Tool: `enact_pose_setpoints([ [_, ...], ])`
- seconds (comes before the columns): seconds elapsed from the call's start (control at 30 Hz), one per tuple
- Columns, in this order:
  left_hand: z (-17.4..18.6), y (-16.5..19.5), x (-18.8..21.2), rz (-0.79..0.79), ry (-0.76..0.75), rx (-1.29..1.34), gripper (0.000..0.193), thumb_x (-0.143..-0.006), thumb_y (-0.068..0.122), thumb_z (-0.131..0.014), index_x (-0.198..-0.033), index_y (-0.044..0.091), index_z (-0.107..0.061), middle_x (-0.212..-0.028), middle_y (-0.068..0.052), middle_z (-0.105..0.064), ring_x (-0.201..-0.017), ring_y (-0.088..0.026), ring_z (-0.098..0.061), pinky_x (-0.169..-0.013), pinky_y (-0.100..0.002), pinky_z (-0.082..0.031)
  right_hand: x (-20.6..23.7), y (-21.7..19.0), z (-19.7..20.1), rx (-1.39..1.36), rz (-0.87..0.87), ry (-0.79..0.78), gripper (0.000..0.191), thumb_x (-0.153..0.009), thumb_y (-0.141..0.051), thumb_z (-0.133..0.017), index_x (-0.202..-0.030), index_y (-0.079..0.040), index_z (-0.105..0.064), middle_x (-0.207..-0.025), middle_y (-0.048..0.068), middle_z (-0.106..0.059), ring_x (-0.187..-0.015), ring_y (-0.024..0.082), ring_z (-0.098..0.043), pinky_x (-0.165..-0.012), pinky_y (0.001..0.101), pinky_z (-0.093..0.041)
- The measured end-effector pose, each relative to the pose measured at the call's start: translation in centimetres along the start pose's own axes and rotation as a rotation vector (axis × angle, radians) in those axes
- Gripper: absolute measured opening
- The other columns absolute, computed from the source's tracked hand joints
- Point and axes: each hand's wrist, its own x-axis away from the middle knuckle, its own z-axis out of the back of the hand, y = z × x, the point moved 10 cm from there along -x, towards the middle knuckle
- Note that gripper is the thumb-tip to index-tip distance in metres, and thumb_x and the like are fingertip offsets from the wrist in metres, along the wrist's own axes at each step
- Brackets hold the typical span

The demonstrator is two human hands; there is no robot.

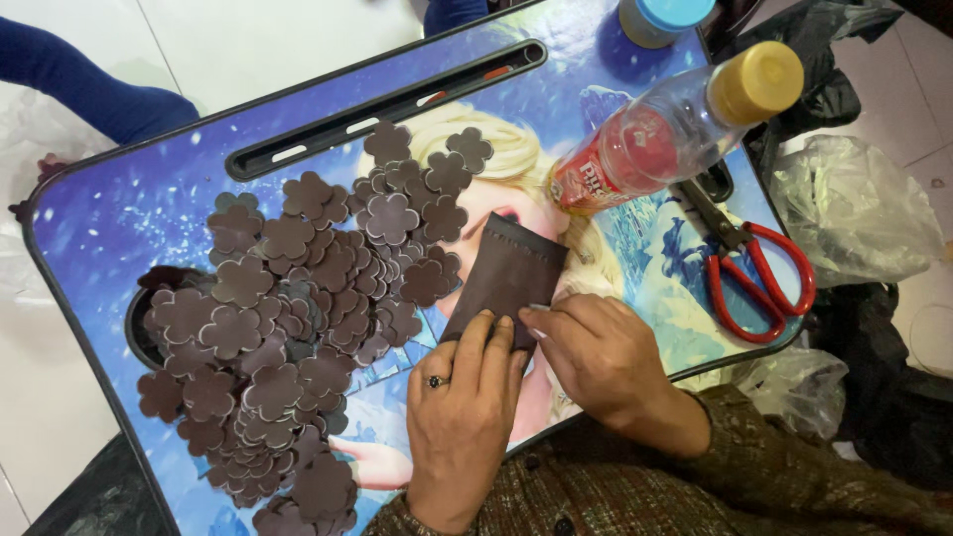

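Two hands, left hand [465,402] and right hand [596,352], press their fingertips flat on a dark brown pouch [506,278] lying on the printed lap table [119,228], beside a heap of brown flower-shaped cutouts [298,318], with red scissors [759,278] and a plastic bottle [675,129] beyond.

Red-handled scissors [759,283] lie at the tray's right edge. A clear bottle [675,129] with a yellow cap lies tilted beside them. A blue-lidded jar [663,18] stands at the far edge.
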Motion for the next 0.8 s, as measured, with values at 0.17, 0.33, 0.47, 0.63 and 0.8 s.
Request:
enact_pose_setpoints([
  [0.17,0.2,-0.3,-0.1,0.022,0.003,0.05,0.039,-0.09,0.027,-0.075,-0.123,0.008,-0.069,-0.125,-0.004,-0.065,-0.105,-0.022,-0.059,-0.089,-0.039,-0.047,-0.2,2.0,0.6,-0.225,-0.157,-0.042,0.031,-0.085,-0.004,-0.074,-0.115,-0.009,-0.071,-0.093,0.009,-0.07,-0.083,0.025,-0.069,-0.071,0.036,-0.054],
  [0.33,0.1,-0.5,0.0,0.049,-0.01,0.054,0.042,-0.089,0.028,-0.076,-0.123,0.006,-0.066,-0.126,-0.005,-0.065,-0.104,-0.023,-0.059,-0.09,-0.039,-0.047,-0.5,-0.1,0.4,0.008,-0.035,0.029,0.028,-0.082,-0.006,-0.076,-0.11,-0.009,-0.072,-0.092,0.009,-0.068,-0.087,0.029,-0.066,-0.076,0.0407,-0.051],
  [0.47,-0.2,-0.4,0.0,0.039,-0.011,0.028,0.041,-0.089,0.028,-0.076,-0.123,0.006,-0.066,-0.127,-0.005,-0.064,-0.102,-0.023,-0.058,-0.089,-0.04,-0.047,0.0,-0.8,0.4,0.045,-0.007,-0.002,0.027,-0.082,-0.006,-0.076,-0.109,-0.007,-0.072,-0.094,0.009,-0.067,-0.086,0.029,-0.066,-0.075,0.0412,-0.051],
  [0.63,0.1,-0.6,0.1,0.044,0.0,0.07,0.04,-0.088,0.027,-0.077,-0.12,0.006,-0.066,-0.128,-0.005,-0.064,-0.103,-0.024,-0.059,-0.09,-0.039,-0.047,-0.4,-0.7,0.5,-0.049,0.002,-0.028,0.023,-0.083,-0.007,-0.076,-0.106,-0.009,-0.071,-0.093,0.008,-0.066,-0.087,0.029,-0.066,-0.075,0.0409,-0.051],
  [0.8,0.1,-0.6,0.0,0.061,-0.005,0.082,0.04,-0.087,0.026,-0.078,-0.119,0.006,-0.065,-0.128,-0.005,-0.064,-0.1,-0.025,-0.06,-0.089,-0.04,-0.047,-1.0,-1.4,-0.3,-0.038,0.024,-0.021,0.027,-0.082,-0.005,-0.073,-0.109,-0.005,-0.071,-0.09,0.009,-0.065,-0.081,0.031,-0.064,-0.071,0.0428,-0.05],
])
